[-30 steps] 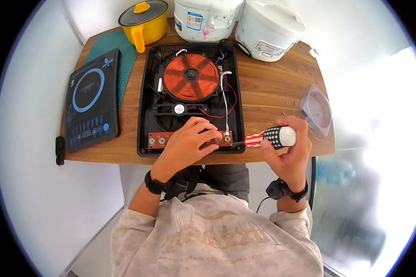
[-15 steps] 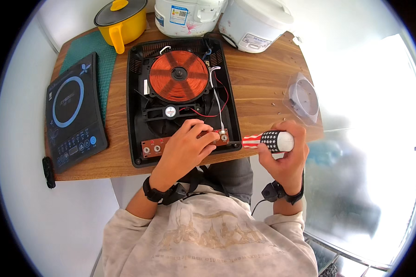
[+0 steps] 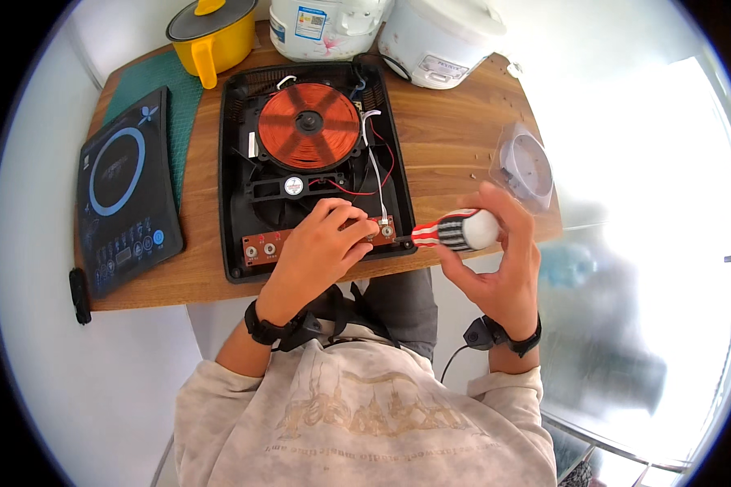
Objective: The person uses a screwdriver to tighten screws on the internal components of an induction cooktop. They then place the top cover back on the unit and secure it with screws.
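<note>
A screwdriver [image 3: 455,230] with a striped red, white and black handle lies almost level, and the thumb and fingers of my right hand [image 3: 508,272] are around its handle end. Its tip points left at the right end of a reddish-brown circuit board [image 3: 260,249]; exact contact is too small to tell. My left hand [image 3: 321,243] has bent fingers pressed together on the board beside the tip, covering its middle. That board lies along the near edge of an opened black induction cooker base [image 3: 229,187]. A round copper coil [image 3: 309,126] fills the far half.
A black glass cooker top [image 3: 130,195] rests at the left, partly on a green cutting mat [image 3: 188,105]. Behind stand a yellow pot [image 3: 219,53] and two white rice cookers [image 3: 329,36]. On the right is a clear plastic tray [image 3: 526,170]. A white ribbon cable [image 3: 377,178] runs to the board.
The screwdriver handle has turned, its pattern now smeared, and my right fingers have spread wider around it. My left hand stays on the board. The whole view has shifted slightly.
</note>
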Demonstrator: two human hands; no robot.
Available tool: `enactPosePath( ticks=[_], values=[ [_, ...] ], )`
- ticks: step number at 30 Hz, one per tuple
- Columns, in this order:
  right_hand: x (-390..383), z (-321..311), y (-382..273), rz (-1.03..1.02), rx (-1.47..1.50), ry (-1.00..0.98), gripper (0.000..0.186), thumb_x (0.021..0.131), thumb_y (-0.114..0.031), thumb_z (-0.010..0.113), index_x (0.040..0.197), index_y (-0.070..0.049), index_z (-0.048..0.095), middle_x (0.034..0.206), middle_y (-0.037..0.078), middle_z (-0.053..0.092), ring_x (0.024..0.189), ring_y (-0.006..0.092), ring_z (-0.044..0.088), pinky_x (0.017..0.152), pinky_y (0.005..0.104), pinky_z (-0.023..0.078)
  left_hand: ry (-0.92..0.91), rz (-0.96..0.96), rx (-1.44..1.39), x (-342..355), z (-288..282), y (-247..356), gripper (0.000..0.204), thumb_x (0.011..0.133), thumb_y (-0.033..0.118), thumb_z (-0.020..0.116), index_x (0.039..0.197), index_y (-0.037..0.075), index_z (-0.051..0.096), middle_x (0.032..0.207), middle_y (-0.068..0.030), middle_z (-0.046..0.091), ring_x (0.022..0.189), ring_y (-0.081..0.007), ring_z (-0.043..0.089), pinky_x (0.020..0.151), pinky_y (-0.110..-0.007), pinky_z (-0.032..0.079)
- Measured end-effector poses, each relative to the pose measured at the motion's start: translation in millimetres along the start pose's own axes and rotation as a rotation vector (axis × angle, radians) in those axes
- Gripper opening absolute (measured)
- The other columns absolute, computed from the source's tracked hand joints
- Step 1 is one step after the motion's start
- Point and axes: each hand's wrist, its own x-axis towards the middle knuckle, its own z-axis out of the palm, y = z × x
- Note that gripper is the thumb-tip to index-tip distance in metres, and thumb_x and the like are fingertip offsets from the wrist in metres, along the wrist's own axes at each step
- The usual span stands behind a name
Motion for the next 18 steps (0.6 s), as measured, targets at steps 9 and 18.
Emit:
enactPosePath(
  ticks=[9,18],
  values=[
    [19,-13,9,-0.236,0.029,-0.015,0.036,0.083,0.001,0.077,0.119,-0.002,0.072,0.131,0.017,0.069,0.106,0.03,0.072,0.089,0.0358,0.058,0.004,-0.032,-0.007,0,-4,4,0.023,0.082,0.017,0.08,0.103,0.015,0.07,0.111,0.0022,0.066,0.114,-0.0237,0.058,0.09,-0.038,0.055],
    [25,-21,14,-0.133,0.213,-0.162,0.038,0.082,0.009,0.068,0.118,-0.003,0.073,0.128,0.016,0.07,0.096,0.0264,0.074,0.079,0.0332,0.06,-0.001,-0.035,-0.016,0,-4,5,0.025,0.081,0.016,0.081,0.104,0.014,0.071,0.107,0.0036,0.066,0.112,-0.0217,0.058,0.091,-0.035,0.054]
  ],
)
